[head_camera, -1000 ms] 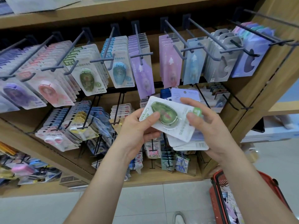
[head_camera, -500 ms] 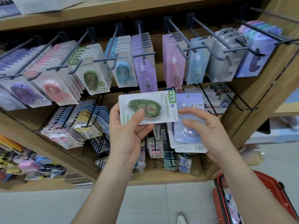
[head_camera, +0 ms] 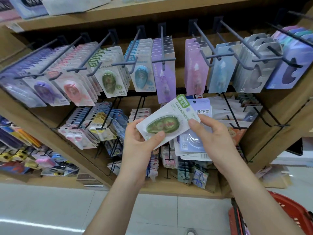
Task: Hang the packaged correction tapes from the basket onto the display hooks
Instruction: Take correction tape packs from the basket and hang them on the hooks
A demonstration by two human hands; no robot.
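Along the upper rail, display hooks [head_camera: 79, 69] carry rows of carded tapes: purple packs [head_camera: 44, 92], pink packs [head_camera: 74, 89], hung green packs [head_camera: 108, 80] and blue packs [head_camera: 141, 75], each row behind a crossbar at the hook's tip. Below them, a lower tier of hooks crowds the shelf behind the hands.

The left hand [head_camera: 138, 145] rises from bottom centre, its thumb pressed on the front of one green correction tape pack [head_camera: 166, 119] and its fingers curled behind the card. That pack is tilted, green header up and to the right, below the upper rail and well apart from the green row.

The right hand [head_camera: 216, 143] pinches the pack's right end with its thumb, while its curled fingers clamp a stack of lilac packs [head_camera: 189, 141] behind; at least three card edges show there.

One red basket [head_camera: 291, 207] sits on the floor at lower right, its contents mostly hidden.
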